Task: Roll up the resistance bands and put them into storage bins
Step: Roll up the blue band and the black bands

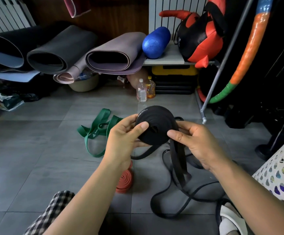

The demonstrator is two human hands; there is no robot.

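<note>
A black resistance band point(156, 121) is wound into a thick coil held up at chest height over the floor. My left hand point(124, 138) grips the coil's left side, thumb pressed on its face. My right hand point(197, 143) pinches the coil's right edge, and the band's loose tail hangs from there and snakes across the tiles. A green resistance band point(95, 133) lies unrolled on the floor behind my left hand. An orange band point(126, 180), rolled into a coil, rests on the tiles below my left wrist. A white perforated storage bin point(276, 173) stands at the right edge.
Rolled yoga mats point(114, 53) and a blue foam roller point(155, 42) sit on a low shelf at the back. Two plastic bottles point(142, 92) stand on the floor. A metal rack leg point(204, 116) and black equipment are at right; a white slipper point(229, 219) is near my foot.
</note>
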